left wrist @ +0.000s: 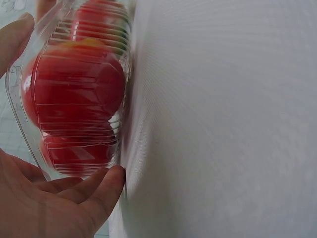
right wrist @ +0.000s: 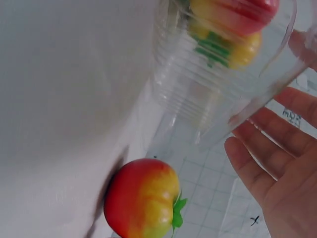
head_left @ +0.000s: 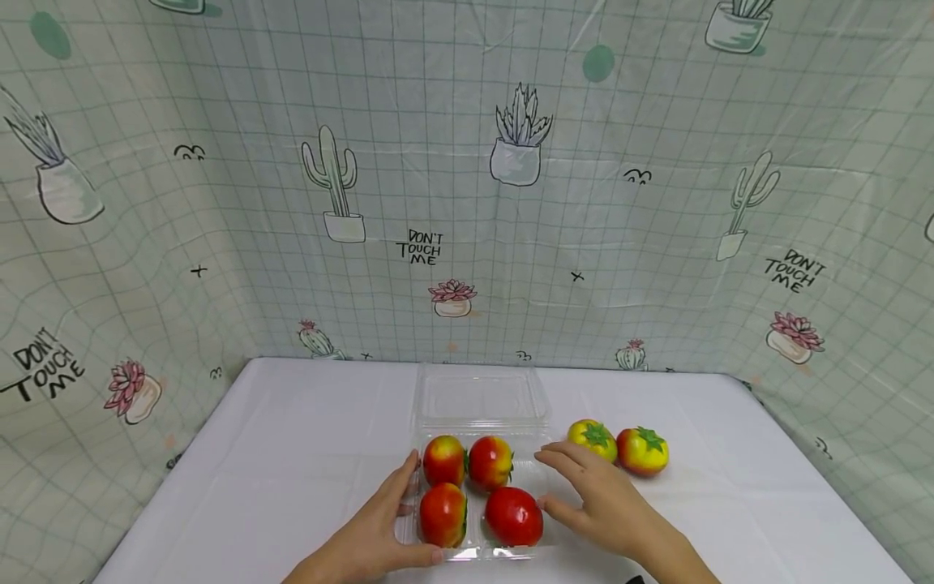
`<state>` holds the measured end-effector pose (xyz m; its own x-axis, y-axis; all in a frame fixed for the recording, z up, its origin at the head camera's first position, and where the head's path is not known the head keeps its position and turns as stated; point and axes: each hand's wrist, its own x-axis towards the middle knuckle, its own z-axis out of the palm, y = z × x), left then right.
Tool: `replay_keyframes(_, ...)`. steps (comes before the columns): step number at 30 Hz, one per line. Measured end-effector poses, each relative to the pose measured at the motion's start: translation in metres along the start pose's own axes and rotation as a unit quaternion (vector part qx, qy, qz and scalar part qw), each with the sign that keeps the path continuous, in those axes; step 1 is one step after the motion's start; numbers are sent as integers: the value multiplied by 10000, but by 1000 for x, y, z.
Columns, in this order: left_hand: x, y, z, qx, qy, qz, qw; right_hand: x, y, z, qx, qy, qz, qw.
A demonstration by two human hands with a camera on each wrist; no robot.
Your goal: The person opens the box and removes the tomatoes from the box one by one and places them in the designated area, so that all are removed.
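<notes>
A clear plastic clamshell box [head_left: 476, 519] lies on the table with its lid [head_left: 481, 395] folded back. In it are several red and yellow tomatoes: two in the far row, one near left [head_left: 443, 515] and a redder one near right [head_left: 514, 517]. My left hand [head_left: 372, 527] holds the box's near left corner, thumb at the front edge and fingers along the left side; in the left wrist view, the fingers touch the ribbed wall. Beside the box's right edge, my right hand [head_left: 601, 496] has its fingers spread and grips nothing. Whether its fingertips touch the rim I cannot tell.
Two more tomatoes rest on the white cloth right of the box, a yellow one [head_left: 593, 440] just beyond my right fingers and a red-yellow one [head_left: 643, 452] beside it. A patterned curtain [head_left: 452, 203] encloses the back and sides of the table.
</notes>
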<state>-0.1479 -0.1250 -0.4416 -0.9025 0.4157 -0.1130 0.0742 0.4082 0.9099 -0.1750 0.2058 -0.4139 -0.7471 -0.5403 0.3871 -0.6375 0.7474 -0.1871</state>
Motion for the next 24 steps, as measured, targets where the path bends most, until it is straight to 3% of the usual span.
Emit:
replay_keyframes(10, 1, -2, 0, -47, -16, 15, 10000, 7, -11, 5, 277, -364, -145, 9989)
replay_keyframes(17, 1, -2, 0, -8, -22, 32, 10000, 13, -17, 10, 363, -934, 39, 9950)
replay_keyframes(24, 1, -1, 0, -64, 2, -53, 10000, 17, -22, 16, 300, -976, -96, 9947)
